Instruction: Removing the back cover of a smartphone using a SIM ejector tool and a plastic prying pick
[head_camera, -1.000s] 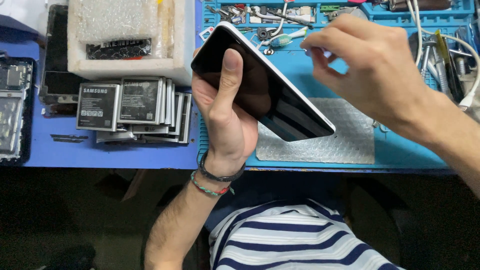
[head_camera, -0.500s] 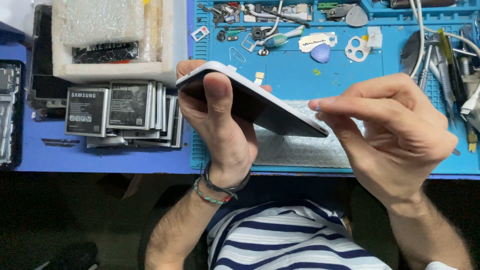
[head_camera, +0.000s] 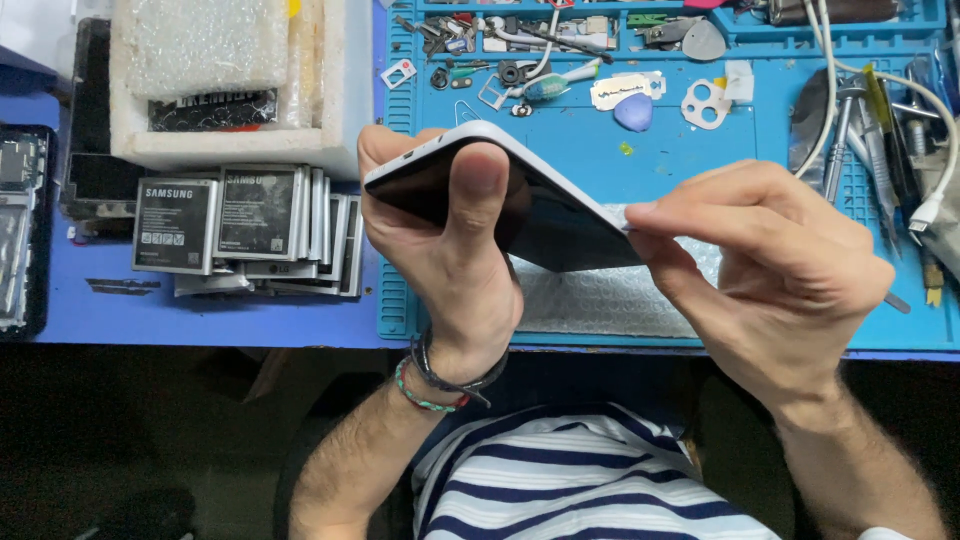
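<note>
A slim phone (head_camera: 560, 225) with a dark screen and a white back is held edge-on above the blue work mat (head_camera: 580, 130). My left hand (head_camera: 450, 270) grips its left half, thumb pressed over the dark face. My right hand (head_camera: 770, 260) pinches the phone's right end with fingertips and thumb. Both hands hover over a textured clear sheet (head_camera: 610, 300) lying on the mat.
A stack of flat phone batteries (head_camera: 240, 225) lies left on the blue table, before a white foam box (head_camera: 230, 80). An opened phone body (head_camera: 20, 225) sits at far left. Tweezers, cables and small parts (head_camera: 880, 130) crowd the mat's right and top.
The phone has tilted from showing its dark screen to nearly edge-on and lowered. My right hand came down from above it and took hold of its right end.
</note>
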